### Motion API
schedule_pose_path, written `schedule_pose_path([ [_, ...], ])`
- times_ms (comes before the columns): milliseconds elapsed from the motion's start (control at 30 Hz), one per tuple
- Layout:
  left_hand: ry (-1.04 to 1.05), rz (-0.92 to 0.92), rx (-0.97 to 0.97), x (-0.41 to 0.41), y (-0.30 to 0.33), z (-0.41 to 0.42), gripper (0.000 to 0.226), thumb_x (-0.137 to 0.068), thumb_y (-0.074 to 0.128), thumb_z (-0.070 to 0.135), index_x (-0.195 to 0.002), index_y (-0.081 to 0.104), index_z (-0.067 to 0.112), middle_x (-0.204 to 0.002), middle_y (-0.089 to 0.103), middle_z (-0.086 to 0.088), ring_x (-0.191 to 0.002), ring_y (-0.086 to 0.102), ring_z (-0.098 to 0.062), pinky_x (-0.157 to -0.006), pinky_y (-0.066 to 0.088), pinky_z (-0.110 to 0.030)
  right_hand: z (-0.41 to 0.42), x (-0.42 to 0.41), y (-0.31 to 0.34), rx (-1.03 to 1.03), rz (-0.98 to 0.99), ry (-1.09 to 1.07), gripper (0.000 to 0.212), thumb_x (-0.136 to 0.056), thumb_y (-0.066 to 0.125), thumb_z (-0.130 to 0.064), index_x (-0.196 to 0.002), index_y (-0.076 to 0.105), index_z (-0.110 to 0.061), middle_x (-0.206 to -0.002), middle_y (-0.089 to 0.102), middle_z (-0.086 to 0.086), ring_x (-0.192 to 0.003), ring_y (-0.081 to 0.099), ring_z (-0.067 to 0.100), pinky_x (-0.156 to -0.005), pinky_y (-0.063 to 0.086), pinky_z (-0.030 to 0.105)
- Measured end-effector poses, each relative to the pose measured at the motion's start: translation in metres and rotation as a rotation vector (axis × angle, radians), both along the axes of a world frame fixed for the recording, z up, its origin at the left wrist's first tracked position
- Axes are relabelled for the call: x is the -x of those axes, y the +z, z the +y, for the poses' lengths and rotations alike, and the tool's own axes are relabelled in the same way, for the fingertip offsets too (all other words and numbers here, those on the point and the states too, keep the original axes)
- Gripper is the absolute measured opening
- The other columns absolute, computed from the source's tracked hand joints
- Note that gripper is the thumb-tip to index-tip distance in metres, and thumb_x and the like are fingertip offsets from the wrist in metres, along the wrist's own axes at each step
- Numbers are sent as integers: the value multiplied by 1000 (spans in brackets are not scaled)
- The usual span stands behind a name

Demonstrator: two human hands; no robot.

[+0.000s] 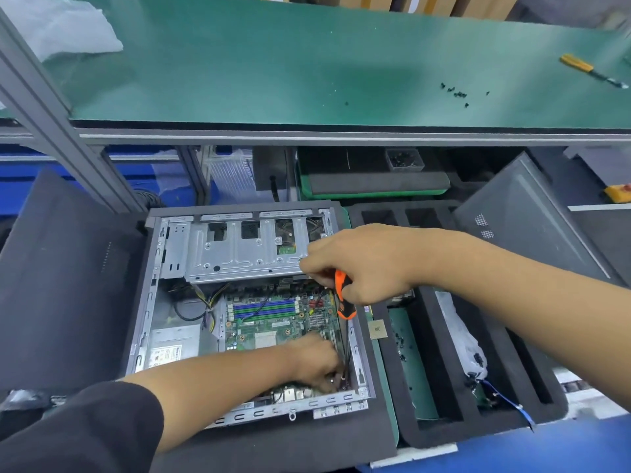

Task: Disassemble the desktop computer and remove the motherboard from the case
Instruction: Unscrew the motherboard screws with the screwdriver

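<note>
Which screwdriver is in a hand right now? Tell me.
The orange-and-black screwdriver, which the right hand grips over the open case. The yellow-handled screwdriver lies untouched on the green shelf above.

Green motherboard (pixel 273 327), orange-black screwdriver (pixel 343 295)

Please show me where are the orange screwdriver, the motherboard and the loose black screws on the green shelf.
orange screwdriver (pixel 342 295), head view, on its handle below the right hand.
motherboard (pixel 273 324), head view, on its green middle.
loose black screws (pixel 459 94), head view, on the cluster's middle.
</note>
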State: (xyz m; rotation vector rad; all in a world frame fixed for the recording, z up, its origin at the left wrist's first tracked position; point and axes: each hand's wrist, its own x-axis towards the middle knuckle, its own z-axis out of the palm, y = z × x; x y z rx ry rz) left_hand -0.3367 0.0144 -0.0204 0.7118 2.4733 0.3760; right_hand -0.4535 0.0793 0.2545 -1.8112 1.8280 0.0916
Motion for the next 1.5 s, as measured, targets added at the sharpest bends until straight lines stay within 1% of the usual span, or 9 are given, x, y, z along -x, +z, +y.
schedule_pose_path([
  [233, -54, 80, -26, -1, -9, -1, 35, -96, 63, 38, -73, 62, 11, -59, 51, 2, -59, 55, -22, -61, 52, -34, -14, 5, -9, -28, -30, 10, 20, -70, 57, -7, -80, 48, -22, -83, 49, -6, -78, 52, 17, -59, 41, 37],
  [333, 16, -53, -173, 2, -8, -10, 13, -91, 68, 27, -89, 70, 14, -80, 72, -1, -73, 68, -21, -70, 55, -31, -20, 10, -13, -36, -54, 9, 20, -70, 57, -6, -78, 47, -22, -82, 51, -5, -79, 53, 21, -62, 47, 46],
  [433, 202, -248, -313, 2, -8, -21, 15, -85, 78, 23, -96, 73, 15, -88, 76, 2, -79, 72, -12, -74, 57, -24, -27, 16, -19, -30, -117, -9, 20, -71, 59, -7, -76, 47, -22, -81, 53, -4, -77, 54, 20, -67, 47, 49],
  [667, 543, -418, -592, -9, -3, -46, 12, -84, 77, 11, -95, 73, 12, -97, 78, 3, -89, 74, -4, -82, 59, -20, -26, 55, -29, 19, -409, -355, 11, -78, 66, -6, -82, 63, -16, -67, 62, -6, -54, 49, 6, -48, 37, 19],
  [800, 651, -426, -705, -17, 8, -52, 8, -86, 76, 19, -93, 72, 21, -101, 77, 7, -95, 73, -6, -84, 58, -22, -15, 78, -49, 123, -502, -588, 4, -87, 61, -1, -86, 61, -5, -71, 69, -6, -58, 59, 14, -55, 46, 26],
  [933, 728, -376, -793, -23, 21, -56, 15, -90, 74, 33, -96, 68, 22, -119, 71, 10, -114, 65, -2, -100, 54, -31, -4, 88, -66, 198, -658, -759, 14, -94, 50, -2, -85, 45, -11, -94, 76, 10, -51, 63, 31, -48, 44, 30],
  [1133, 860, -365, -1035, -19, 46, -54, 18, -93, 73, 26, -101, 65, 13, -125, 71, 4, -124, 63, -13, -105, 50, -33, 2, 101, -73, 467, -780, -1011, 7, -91, 47, -14, -86, 43, -12, -83, 75, 16, -45, 59, 29, -46, 42, 28],
  [1400, 1025, 10, -926, -13, 83, -43, 12, -93, 68, 44, -95, 68, 33, -100, 71, 5, -90, 65, -11, -81, 53, -29, 19, 109, -55, 724, -1005, -1271, 12, -74, 60, -18, -79, 49, -15, -74, 64, 18, -42, 45, 22, -48, 40, 27],
  [1500, 1080, 118, -913, -7, 89, -36, 9, -95, 66, 42, -94, 65, 34, -86, 65, 4, -75, 58, -8, -70, 48, -24, 31, 107, -47, 759, -1123, -1306, 23, -70, 63, -18, -90, 53, -14, -78, 66, 12, -45, 42, 17, -51, 40, 27],
])
